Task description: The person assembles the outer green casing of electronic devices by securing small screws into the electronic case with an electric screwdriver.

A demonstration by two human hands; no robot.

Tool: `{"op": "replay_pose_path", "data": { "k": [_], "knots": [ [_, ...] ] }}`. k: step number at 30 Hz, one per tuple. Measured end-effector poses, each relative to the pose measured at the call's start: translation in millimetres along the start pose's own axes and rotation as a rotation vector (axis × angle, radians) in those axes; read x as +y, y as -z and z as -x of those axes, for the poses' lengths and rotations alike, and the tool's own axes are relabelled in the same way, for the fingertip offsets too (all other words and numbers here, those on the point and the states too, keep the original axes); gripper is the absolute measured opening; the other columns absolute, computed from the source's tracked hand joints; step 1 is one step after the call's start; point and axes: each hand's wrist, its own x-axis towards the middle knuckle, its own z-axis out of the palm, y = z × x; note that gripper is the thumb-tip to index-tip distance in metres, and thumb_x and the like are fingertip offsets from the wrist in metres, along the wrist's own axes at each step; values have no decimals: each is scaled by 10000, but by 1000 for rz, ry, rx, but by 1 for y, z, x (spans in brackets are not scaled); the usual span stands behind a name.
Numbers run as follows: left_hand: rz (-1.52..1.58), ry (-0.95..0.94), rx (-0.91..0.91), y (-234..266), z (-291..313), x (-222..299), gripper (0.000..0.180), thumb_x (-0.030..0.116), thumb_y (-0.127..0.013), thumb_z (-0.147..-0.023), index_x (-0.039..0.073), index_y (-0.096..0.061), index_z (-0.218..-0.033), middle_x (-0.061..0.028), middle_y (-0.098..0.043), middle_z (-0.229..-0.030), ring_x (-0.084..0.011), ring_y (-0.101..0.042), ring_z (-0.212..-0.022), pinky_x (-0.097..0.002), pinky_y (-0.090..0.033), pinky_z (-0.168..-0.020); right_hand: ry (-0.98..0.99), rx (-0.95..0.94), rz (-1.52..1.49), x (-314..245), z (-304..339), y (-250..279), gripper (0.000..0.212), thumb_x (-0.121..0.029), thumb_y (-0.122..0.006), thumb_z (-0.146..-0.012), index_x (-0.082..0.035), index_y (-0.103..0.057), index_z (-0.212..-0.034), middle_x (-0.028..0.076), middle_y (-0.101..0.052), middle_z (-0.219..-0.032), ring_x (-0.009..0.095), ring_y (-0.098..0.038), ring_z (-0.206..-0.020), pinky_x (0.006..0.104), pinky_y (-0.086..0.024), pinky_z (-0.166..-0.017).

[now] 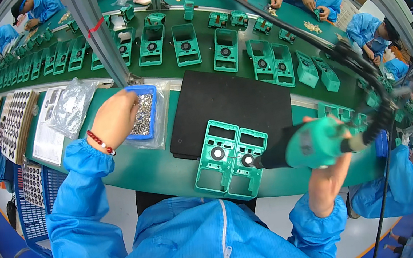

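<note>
My left hand (114, 117) reaches over a small blue tray (153, 90) full of tiny metal screws (143, 112). Its fingers are bent together at the tray's left part, and whatever they pinch is hidden. In my right hand (328, 177) is a green electric screwdriver (310, 144), slightly blurred, its dark front end pointing left. That end reaches the right one of two green plastic housings, beside its round centre part. The left housing (206, 177) and the right housing (243, 185) lie side by side before me, each with a round part in its middle.
Under the housings' far ends lies a black mat (206, 94). Beyond it, a dark green conveyor (176, 71) carries several green housings. A clear plastic bag (72, 108) and a paper sheet (49, 129) lie left. A metal post (99, 38) rises behind the tray. Co-workers in blue sit around.
</note>
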Motion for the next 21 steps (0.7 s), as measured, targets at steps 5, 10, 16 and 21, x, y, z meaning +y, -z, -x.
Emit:
{"op": "replay_pose_path", "data": {
  "k": [5,10,16,21],
  "knots": [
    [-211,-112,-213,-30,5,-20,209,219,-777,-767,26,-712,-815,-161,-688,-880,-329,-669,-834,-424,-492,-805,-334,-30,-39,-32,-16,-36,1141,-696,-796,-665,30,-347,-1421,229,-647,-1133,292,-684,-940,391,-566,-834],
    [-221,-53,-328,-51,5,-22,140,181,-751,-779,48,-708,-767,-113,-692,-825,-294,-653,-889,-414,-474,-814,-230,-28,-116,-15,-30,-59,973,-693,-736,-734,25,-425,-1312,221,-668,-1010,259,-688,-816,363,-566,-750],
    [-84,26,-8,-53,19,-15,104,118,-596,-903,20,-577,-878,-140,-620,-842,-358,-618,-822,-457,-474,-750,-143,53,-344,28,-29,-86,771,-660,-738,-783,-35,-478,-1152,51,-547,-683,147,-498,-576,314,-432,-532],
    [269,153,95,-50,32,-5,149,119,-648,-908,-1,-577,-855,-133,-617,-800,-341,-603,-739,-421,-484,-675,-78,-60,-266,69,-12,-94,389,-377,-670,-946,-59,-471,-1050,18,-478,-622,115,-418,-515,285,-348,-488]
  ]
}}
